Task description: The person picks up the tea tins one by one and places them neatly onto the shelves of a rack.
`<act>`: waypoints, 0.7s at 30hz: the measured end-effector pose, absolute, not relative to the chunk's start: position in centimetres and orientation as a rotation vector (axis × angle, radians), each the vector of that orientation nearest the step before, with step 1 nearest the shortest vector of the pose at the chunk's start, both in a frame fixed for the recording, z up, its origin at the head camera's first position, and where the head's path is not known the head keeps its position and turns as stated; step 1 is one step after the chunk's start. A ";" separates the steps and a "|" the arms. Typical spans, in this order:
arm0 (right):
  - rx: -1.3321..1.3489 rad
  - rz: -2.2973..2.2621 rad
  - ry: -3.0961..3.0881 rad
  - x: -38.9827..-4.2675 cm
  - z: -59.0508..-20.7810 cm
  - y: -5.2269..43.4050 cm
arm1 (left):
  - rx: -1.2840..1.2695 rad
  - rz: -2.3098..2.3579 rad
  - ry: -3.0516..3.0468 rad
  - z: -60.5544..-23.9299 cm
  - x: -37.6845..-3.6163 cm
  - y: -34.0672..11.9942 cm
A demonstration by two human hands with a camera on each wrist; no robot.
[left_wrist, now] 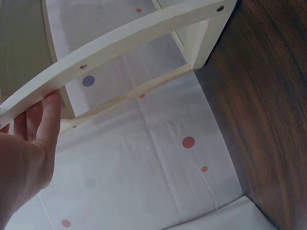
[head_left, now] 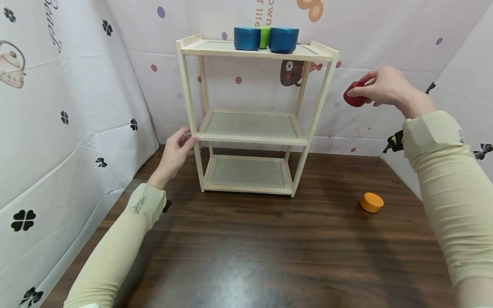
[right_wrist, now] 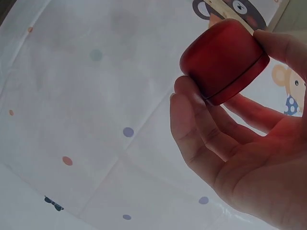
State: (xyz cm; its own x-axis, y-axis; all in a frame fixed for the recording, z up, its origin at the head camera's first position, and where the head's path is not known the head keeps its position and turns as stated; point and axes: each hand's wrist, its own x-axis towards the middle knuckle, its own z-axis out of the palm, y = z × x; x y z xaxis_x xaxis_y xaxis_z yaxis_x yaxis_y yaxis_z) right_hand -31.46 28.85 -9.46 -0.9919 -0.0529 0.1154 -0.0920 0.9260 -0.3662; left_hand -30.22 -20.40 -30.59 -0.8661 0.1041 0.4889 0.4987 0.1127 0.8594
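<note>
A red round tin with a lid seam (head_left: pixel 355 94) is held up in the air by my right hand (head_left: pixel 389 91), to the right of a pale wooden shelf rack (head_left: pixel 252 139). In the right wrist view, the thumb and fingers pinch the red tin (right_wrist: pixel 223 62) on opposite sides. My left hand (head_left: pixel 175 152) grips the rack's left front post at about the middle shelf's height. From the left wrist view, its fingers (left_wrist: pixel 50 115) reach behind the wooden post (left_wrist: pixel 120 43). Two blue tins (head_left: pixel 247 39) stand on the top shelf, partly hiding a green one (head_left: pixel 264 37).
An orange round tin (head_left: pixel 372 202) sits on the dark wooden table (head_left: pixel 246 248), right of the rack. Patterned white cloth (head_left: pixel 96 85) hangs behind and along both sides of the table.
</note>
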 end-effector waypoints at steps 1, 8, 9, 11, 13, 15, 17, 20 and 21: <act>0.106 0.582 -2.982 -31.5 -9.2 28.8 | -0.590 -1.809 -2.092 -30.6 -30.2 -20.4; 0.091 0.606 -2.981 -31.6 -8.1 28.6 | -0.583 -1.809 -2.094 -30.6 -30.2 -20.4; 0.090 0.602 -2.980 -31.6 -7.9 28.6 | -0.586 -1.815 -2.089 -30.6 -30.2 -20.4; 0.084 0.583 -2.976 -31.6 -7.5 28.5 | -0.591 -1.825 -2.082 -30.6 -30.3 -20.4; 0.068 0.573 -2.974 -31.5 -7.1 28.5 | -0.595 -1.833 -2.077 -30.6 -30.2 -20.4; 0.056 0.569 -2.971 -31.5 -6.6 28.4 | -0.600 -1.840 -2.075 -30.6 -30.3 -20.4; 0.051 0.602 -2.962 -31.5 -6.2 28.4 | -0.600 -1.836 -2.079 -30.6 -30.3 -20.4; 0.055 0.651 -2.949 -31.6 -5.6 28.3 | -0.600 -1.829 -2.083 -30.6 -30.3 -20.5; 0.058 0.664 -2.943 -31.6 -5.4 28.2 | -0.601 -1.825 -2.084 -30.6 -30.3 -20.5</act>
